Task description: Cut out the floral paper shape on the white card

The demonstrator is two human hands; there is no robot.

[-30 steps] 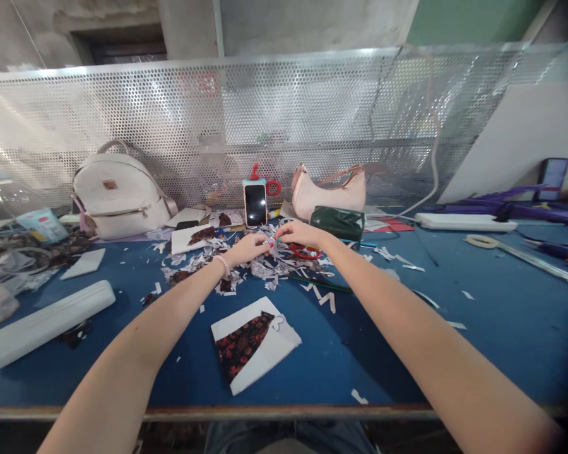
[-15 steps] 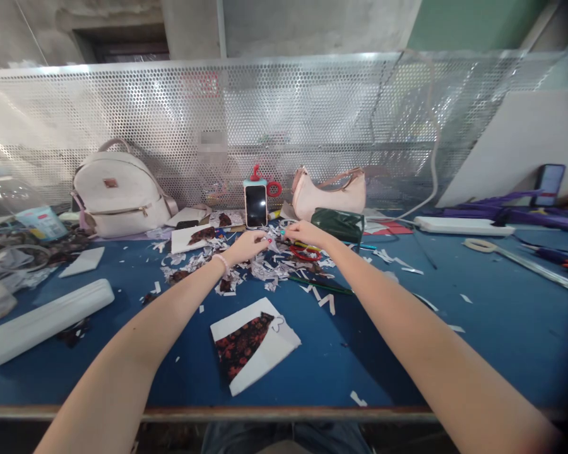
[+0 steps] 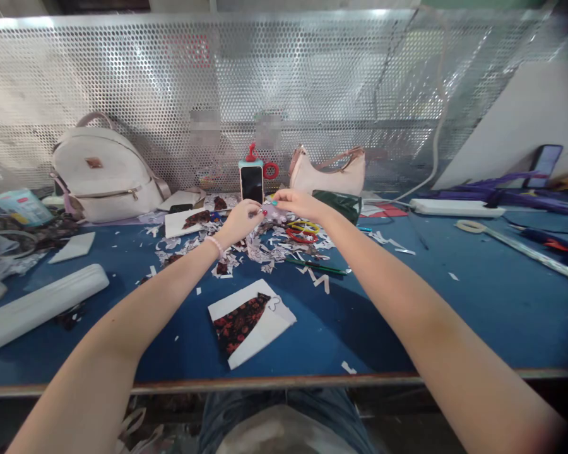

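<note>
left hand (image 3: 240,217) pinching scrap (image 3: 271,212) | right hand (image 3: 297,203) pinching same scrap at its 3 o'clock | scissors (image 3: 301,232) just below | phone (image 3: 252,183) at 12

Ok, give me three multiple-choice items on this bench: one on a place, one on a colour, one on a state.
1. Where does the phone stand?
A. Between the white backpack and the pink handbag
B. At the bench's front edge
C. On the white case

2. What colour is the table top?
A. Green
B. Blue
C. Grey

3. How are the left hand and right hand?
A. Flat on the table, far apart
B. Raised together, pinching a small scrap
C. Gripping the scissors

Answers: 1 A, it stands upright against the mesh between both bags. 2 B, blue shows under the scraps. 3 B, their fingertips meet on the scrap.
</note>
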